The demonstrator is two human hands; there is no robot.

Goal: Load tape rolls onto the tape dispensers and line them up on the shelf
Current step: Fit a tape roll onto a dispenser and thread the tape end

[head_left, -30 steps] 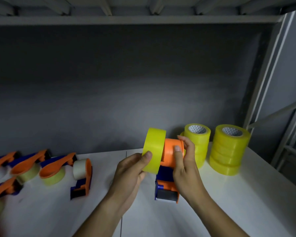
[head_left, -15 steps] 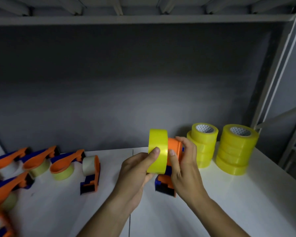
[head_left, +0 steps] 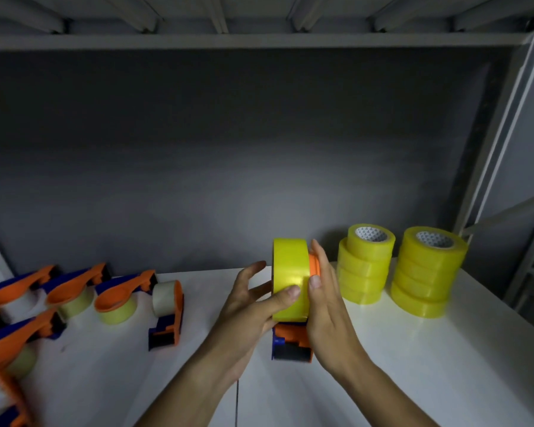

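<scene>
A yellow tape roll [head_left: 290, 272] stands on edge over the orange hub [head_left: 314, 267] of an orange-and-blue tape dispenser [head_left: 292, 342], whose base rests on the white shelf [head_left: 413, 365]. My left hand [head_left: 247, 309] holds the roll from the left. Its thumb lies across the roll's rim, and its fingers are spread against the roll's left face. My right hand [head_left: 327, 306] grips the dispenser from the right, thumb on the roll's rim and fingers behind the orange side. Most of the hub is hidden inside the roll.
Two stacks of yellow tape rolls [head_left: 366, 266] [head_left: 426, 272] stand at the back right. Several loaded orange-and-blue dispensers [head_left: 114, 295] [head_left: 167, 312] lie at the left. A grey back wall, an upper shelf [head_left: 259, 41] and a metal upright [head_left: 503, 143] enclose the space.
The yellow roll has slid to the right over the orange hub, which showed fully before. My left hand's fingers have spread against the roll's side. The dispenser came down to the shelf.
</scene>
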